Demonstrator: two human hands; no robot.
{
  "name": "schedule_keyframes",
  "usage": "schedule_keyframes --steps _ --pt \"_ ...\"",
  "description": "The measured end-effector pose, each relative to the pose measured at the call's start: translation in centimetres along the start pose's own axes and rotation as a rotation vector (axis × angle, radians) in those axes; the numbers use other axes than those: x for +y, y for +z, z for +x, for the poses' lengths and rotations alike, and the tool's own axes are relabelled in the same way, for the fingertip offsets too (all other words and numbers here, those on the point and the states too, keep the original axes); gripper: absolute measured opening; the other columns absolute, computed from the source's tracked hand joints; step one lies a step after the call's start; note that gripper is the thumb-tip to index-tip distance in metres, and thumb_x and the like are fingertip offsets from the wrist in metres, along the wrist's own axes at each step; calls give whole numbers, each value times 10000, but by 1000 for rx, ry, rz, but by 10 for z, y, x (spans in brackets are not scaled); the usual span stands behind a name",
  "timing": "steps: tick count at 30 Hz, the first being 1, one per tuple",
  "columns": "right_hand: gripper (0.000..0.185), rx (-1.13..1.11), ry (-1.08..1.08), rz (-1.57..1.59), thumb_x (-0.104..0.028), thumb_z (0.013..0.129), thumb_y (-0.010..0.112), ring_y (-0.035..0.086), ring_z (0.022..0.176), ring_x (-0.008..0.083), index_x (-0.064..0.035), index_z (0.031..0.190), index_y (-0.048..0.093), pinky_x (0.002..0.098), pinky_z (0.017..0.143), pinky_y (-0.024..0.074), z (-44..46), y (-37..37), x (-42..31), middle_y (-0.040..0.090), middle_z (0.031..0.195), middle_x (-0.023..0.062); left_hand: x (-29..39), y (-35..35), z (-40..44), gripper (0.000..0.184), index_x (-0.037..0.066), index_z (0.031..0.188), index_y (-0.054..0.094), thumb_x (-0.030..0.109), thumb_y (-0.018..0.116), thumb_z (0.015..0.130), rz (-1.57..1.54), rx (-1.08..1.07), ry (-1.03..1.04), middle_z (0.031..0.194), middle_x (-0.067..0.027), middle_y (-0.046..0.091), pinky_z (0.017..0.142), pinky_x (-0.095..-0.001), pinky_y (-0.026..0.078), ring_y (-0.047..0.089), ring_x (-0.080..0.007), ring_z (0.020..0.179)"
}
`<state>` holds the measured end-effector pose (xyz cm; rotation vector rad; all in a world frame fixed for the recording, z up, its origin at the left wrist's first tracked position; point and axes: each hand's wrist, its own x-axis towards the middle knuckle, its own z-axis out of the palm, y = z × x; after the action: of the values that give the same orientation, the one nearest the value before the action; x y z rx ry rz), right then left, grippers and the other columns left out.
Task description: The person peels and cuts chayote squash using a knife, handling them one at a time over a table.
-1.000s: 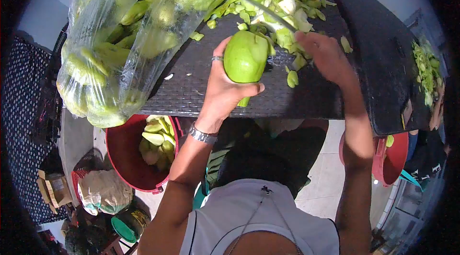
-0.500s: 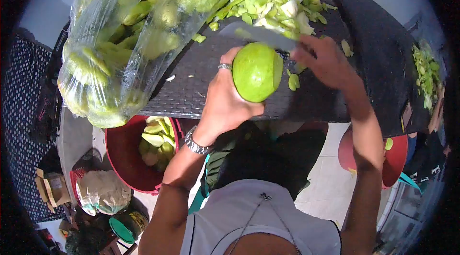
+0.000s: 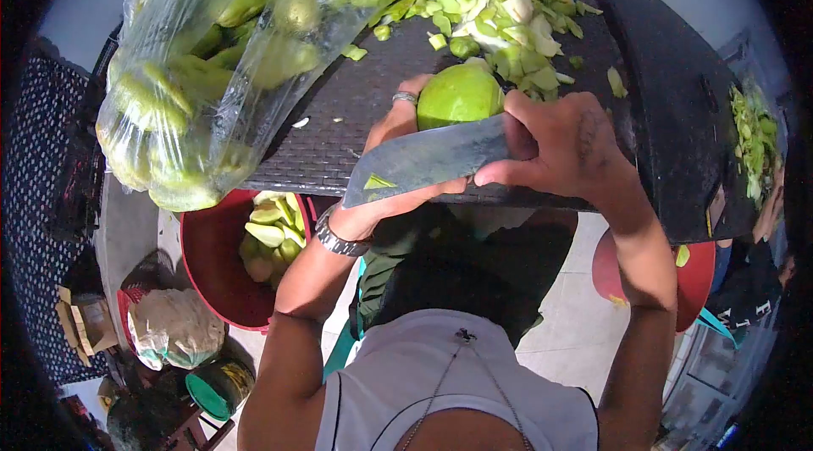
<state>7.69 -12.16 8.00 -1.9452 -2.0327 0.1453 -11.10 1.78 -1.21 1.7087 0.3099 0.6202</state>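
Observation:
My left hand (image 3: 388,131) holds a smooth, round green fruit (image 3: 461,95) over the front of the dark woven table (image 3: 326,154). Its fingers wrap the fruit's left side and underside, partly hidden by the blade. My right hand (image 3: 576,146) grips a wide knife (image 3: 432,156), whose handle is mostly covered by the fingers. The blade crosses in front of the fruit's lower side, pointing left over my left hand. A small green scrap (image 3: 378,182) clings near its tip. Just beyond the fruit lies a heap of green peelings (image 3: 508,15).
A clear plastic bag (image 3: 182,125) of green fruits bulges over the table's left edge. Below stands a red tub (image 3: 207,260) with pale cut pieces; another red tub (image 3: 694,282) is at right. A dark panel (image 3: 669,104) and more peelings (image 3: 754,133) lie right.
The knife has swung from the fruit's far side to its near side, blade now across my left hand. The fruit is tilted differently, and a small green lump has appeared by the peelings.

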Motion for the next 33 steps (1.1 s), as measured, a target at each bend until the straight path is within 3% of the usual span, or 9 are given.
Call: schedule_keyframes --steps 4,7,13,16,19,22,25,28,33 --pt "602 15 -54 11 -614 779 790 649 545 266 -65 796 543 371 550 502 0 2 9 588 602 41 -2 -2 -1 984 93 1422 407 245 953 617 38 16 126 1246 -127 643 981 -375 519 659 -258 1132" --pt "605 70 -12 -96 -623 788 780 656 573 280 -57 809 569 377 563 499 -2 4 22 590 610 63 13 -4 -6 971 74 1416 405 196 930 609 189 29 -81 1218 -134 659 988 -361 509 663 -254 1124" --pt "580 60 -15 31 -595 824 759 620 564 317 -41 822 587 406 570 472 1 12 25 588 616 82 22 -2 -7 965 62 1421 416 133 896 588 225 37 -105 1213 -188 662 988 -399 512 662 -339 1160" --pt "553 20 223 -5 -553 890 710 612 598 321 -4 912 639 418 619 482 13 6 49 603 653 118 34 -2 -7 959 61 1420 425 123 884 579 535 45 -173 1206 -209 662 981 -425 517 648 -400 1161" --pt "535 -44 533 11 -514 951 653 623 660 313 15 1023 672 416 677 492 15 10 129 621 708 170 36 -6 -9 984 53 1432 430 116 909 575 427 69 -94 1221 -131 659 1038 -377 488 649 -259 1169" --pt "521 -12 248 -38 -492 974 632 635 700 307 20 1054 681 403 685 490 7 16 134 626 739 198 29 -10 -2 1001 52 1435 433 117 912 559 358 77 -152 1255 -127 651 1045 -377 483 635 -253 1192" --pt "509 75 149 98 -491 951 665 634 677 314 16 992 666 398 661 488 6 12 78 619 722 177 20 -11 2 961 52 1415 438 108 876 560 320 86 -151 1208 -186 658 1006 -400 503 646 -357 1170" --pt "516 -29 180 134 -507 909 713 631 639 327 2 898 630 403 632 490 3 -6 13 616 697 144 9 -15 3 969 38 1409 447 86 877 542 407 -13 78 1229 -135 640 1011 -370 498 637 -296 1162" --pt "542 -45 85 107 -538 884 723 631 621 348 -13 836 600 414 618 489 1 -4 15 634 701 140 15 -16 -2 1009 63 1428 443 90 896 527 218 -12 -16 1270 -113 631 1052 -371 473 609 -258 1197"
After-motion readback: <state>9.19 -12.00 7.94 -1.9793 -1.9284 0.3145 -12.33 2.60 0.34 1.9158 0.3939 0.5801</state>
